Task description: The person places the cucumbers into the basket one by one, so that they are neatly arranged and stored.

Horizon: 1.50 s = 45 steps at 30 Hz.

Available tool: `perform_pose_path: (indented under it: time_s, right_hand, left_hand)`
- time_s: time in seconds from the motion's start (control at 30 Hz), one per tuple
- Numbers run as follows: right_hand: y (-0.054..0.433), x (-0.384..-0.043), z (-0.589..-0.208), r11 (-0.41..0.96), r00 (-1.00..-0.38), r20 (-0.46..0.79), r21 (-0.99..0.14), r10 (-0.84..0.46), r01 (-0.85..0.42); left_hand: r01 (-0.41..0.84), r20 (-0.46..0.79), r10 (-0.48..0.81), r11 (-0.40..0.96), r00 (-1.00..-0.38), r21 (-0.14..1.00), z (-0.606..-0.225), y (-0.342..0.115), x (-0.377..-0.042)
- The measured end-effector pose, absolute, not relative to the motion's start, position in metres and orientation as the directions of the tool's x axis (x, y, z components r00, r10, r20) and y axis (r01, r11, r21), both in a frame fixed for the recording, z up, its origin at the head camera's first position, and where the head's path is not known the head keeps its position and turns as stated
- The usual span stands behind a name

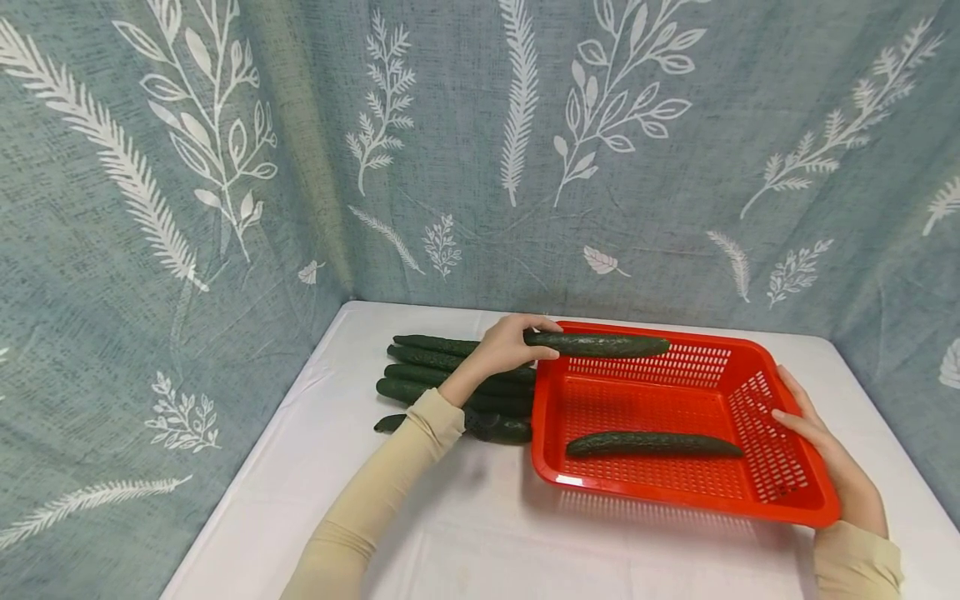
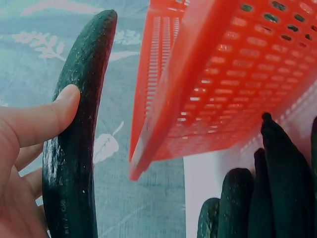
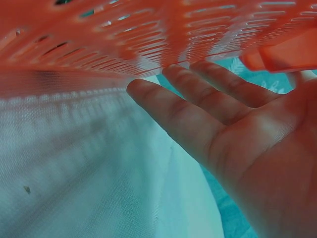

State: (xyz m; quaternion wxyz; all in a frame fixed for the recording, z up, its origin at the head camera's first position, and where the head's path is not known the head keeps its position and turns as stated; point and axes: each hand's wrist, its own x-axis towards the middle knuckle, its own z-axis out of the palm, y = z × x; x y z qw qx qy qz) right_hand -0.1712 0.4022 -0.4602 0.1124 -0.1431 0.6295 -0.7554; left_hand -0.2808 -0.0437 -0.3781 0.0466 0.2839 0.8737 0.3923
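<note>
The cucumber is in your left hand, thumb and fingers closed around one end, its length reaching over the red basket near the far-left corner. Inside, another cucumber lies near the front wall. Your right hand grips the basket's right side, thumb over the rim, fingers extended underneath. More cucumbers lie side by side left of the basket on the white tabletop.

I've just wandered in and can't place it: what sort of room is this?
Probably a makeshift, screened-off work area: leaf-patterned fabric hangs around a white-covered table, on which lie cucumbers beside a red plastic basket.
</note>
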Motion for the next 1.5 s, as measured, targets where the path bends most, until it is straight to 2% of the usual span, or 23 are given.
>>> perform_pose_path:
  time_s: [0.13,0.27,0.47,0.63,0.77,0.87,1.1,1.33,1.5]
  right_hand:
    - [0.403,-0.170,-0.461,-0.225,-0.930,0.047,-0.974,-0.364,0.039]
    - [0.403,-0.171,-0.460,-0.259,-0.920,0.076,-0.965,-0.385,0.029]
    - [0.403,-0.172,-0.460,-0.216,-0.921,0.102,-0.976,-0.375,-0.020]
    - [0.403,-0.170,-0.458,-0.275,-0.924,0.029,-0.958,-0.381,0.084]
    - [0.403,-0.170,-0.457,-0.286,-0.923,0.021,-0.953,-0.384,0.097]
    - [0.404,-0.171,-0.457,-0.265,-0.923,0.045,-0.962,-0.383,0.063]
    - [0.404,-0.169,-0.459,-0.254,-0.925,0.028,-0.964,-0.378,0.075]
    - [0.403,-0.171,-0.463,-0.175,-0.928,0.113,-0.983,-0.356,-0.053]
    - [0.402,-0.171,-0.463,-0.151,-0.930,0.118,-0.986,-0.347,-0.068]
  left_hand:
    - [0.457,0.126,0.544,0.533,-0.830,0.712,-0.377,-0.035,-0.285]
    - [0.464,0.113,0.565,0.529,-0.817,0.711,-0.375,-0.026,-0.288]
    - [0.472,0.109,0.570,0.541,-0.814,0.696,-0.368,-0.009,-0.290]
    - [0.494,0.134,0.570,0.543,-0.811,0.679,-0.369,0.004,-0.292]
    - [0.496,0.144,0.560,0.551,-0.816,0.671,-0.369,0.013,-0.292]
    - [0.499,0.154,0.548,0.563,-0.822,0.658,-0.370,0.021,-0.291]
    - [0.478,0.132,0.530,0.594,-0.838,0.647,-0.372,0.037,-0.290]
    - [0.479,0.131,0.529,0.601,-0.838,0.639,-0.374,0.051,-0.289]
    - [0.444,0.126,0.491,0.611,-0.862,0.655,-0.379,0.060,-0.289]
